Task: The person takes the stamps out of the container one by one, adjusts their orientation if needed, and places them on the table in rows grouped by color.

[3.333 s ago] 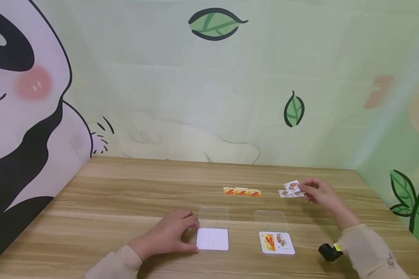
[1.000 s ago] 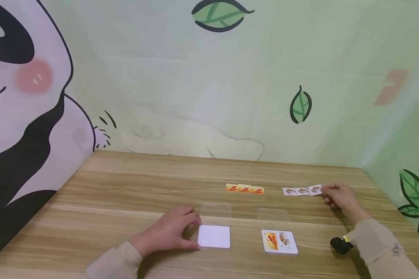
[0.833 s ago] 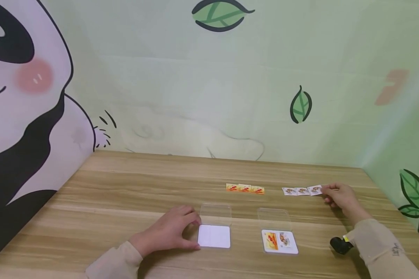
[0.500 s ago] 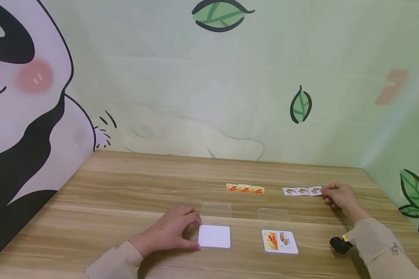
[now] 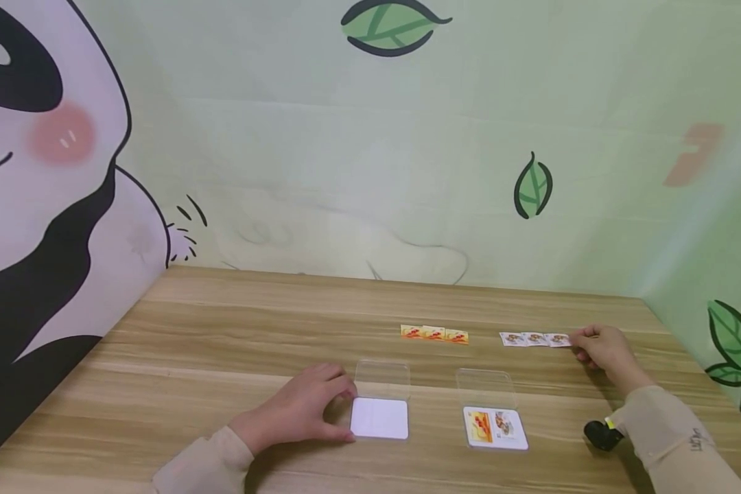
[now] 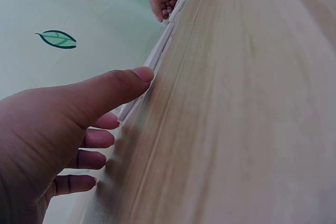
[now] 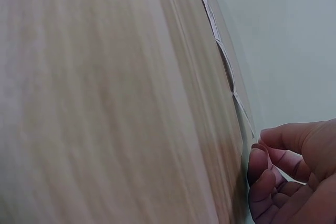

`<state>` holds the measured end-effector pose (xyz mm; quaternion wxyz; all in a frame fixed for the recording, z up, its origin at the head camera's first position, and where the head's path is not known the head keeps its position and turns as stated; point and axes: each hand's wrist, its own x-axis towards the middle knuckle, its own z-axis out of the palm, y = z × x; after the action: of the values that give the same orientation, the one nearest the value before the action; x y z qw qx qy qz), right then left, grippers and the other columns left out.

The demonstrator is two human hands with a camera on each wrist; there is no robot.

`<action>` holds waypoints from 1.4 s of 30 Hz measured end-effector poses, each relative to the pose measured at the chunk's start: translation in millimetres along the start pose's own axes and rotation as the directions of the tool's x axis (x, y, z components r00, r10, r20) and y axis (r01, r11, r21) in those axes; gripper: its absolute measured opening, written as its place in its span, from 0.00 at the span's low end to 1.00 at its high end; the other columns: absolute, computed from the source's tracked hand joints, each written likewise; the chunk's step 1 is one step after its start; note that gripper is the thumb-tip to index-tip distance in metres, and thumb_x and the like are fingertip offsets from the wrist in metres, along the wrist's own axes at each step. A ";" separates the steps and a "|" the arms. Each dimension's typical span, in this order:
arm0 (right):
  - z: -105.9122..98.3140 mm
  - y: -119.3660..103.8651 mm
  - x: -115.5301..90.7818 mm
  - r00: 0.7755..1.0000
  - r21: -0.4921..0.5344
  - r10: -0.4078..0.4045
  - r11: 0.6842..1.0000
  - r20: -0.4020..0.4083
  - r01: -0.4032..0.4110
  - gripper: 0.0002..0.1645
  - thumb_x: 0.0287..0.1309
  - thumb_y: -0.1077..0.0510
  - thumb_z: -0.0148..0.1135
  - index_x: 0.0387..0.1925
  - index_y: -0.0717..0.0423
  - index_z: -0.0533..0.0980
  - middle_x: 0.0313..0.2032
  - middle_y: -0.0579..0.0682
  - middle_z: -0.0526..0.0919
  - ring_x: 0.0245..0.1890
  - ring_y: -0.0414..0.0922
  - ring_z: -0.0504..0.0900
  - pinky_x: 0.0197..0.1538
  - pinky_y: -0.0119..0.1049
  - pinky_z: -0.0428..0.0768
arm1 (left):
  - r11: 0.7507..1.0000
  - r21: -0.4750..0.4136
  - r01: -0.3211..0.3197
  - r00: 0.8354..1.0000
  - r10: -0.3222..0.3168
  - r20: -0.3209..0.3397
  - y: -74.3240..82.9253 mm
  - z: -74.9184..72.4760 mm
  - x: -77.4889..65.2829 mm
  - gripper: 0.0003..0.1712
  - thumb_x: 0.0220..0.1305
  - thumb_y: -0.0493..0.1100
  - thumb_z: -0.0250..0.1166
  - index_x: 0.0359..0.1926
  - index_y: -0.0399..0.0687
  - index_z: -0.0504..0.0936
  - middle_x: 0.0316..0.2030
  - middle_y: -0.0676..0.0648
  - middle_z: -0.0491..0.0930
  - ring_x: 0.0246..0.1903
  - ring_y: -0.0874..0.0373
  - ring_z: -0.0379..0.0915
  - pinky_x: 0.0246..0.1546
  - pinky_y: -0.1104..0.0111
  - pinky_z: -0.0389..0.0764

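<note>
Right hand, right of the frame, pinches the outer edge of the end card, last of the three in the pale row; the two pale cards beside it lie on the table end to end, touching or slightly overlapping, can't tell. Left hand, lower middle, has its fingers loosely spread, thumb and forefinger touching the left edge of the lidded left box, not wrapped round it. Step in hand looks like squaring the end card to its row. To do it well: grip only the outer edge, match the top edge to its neighbour, press flat, then let go straight up so nothing drags. Cards look thin and a bit bowed in the right wrist view, so a sideways nudge would likely shift the whole row. Orange cards, upper middle, and right box, lower right of centre, best left alone.
</note>
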<state>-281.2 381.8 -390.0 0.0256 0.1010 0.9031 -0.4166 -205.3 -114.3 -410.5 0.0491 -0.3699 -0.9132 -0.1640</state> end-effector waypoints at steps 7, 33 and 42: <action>-4.2 0.7 -2.5 1.000 -0.037 -0.020 0.999 -0.002 0.020 0.19 0.63 0.61 0.52 0.44 0.78 0.70 0.21 0.41 0.77 0.23 0.35 0.75 0.26 0.33 0.75 | 1.000 0.007 -0.009 1.000 0.009 -0.012 0.1 0.8 1.3 0.26 0.44 0.63 0.73 0.40 0.56 0.79 0.35 0.60 0.70 0.37 0.67 0.61 0.41 0.70 0.70; -15.0 -9.1 -22.1 0.996 -0.085 -0.082 0.993 -0.048 0.078 0.22 0.67 0.55 0.49 0.47 0.74 0.70 0.27 0.50 0.81 0.26 0.38 0.76 0.29 0.34 0.76 | 1.000 -0.001 0.005 0.999 -0.005 0.039 4.1 -8.5 4.4 0.27 0.47 0.63 0.72 0.43 0.55 0.79 0.40 0.57 0.74 0.41 0.64 0.68 0.46 0.66 0.75; -11.3 -16.9 -30.8 0.987 -0.092 -0.136 0.987 -0.085 0.128 0.24 0.68 0.54 0.49 0.49 0.75 0.70 0.36 0.65 0.81 0.26 0.36 0.75 0.28 0.33 0.76 | 0.998 0.063 -0.012 0.999 0.015 -0.036 7.6 -13.1 8.1 0.29 0.48 0.60 0.73 0.47 0.51 0.79 0.41 0.55 0.74 0.41 0.62 0.68 0.45 0.66 0.75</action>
<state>-254.1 374.7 -366.0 -0.0389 0.0588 0.9252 -0.3728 -206.3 -108.3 -394.5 0.0785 -0.3712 -0.9143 -0.1418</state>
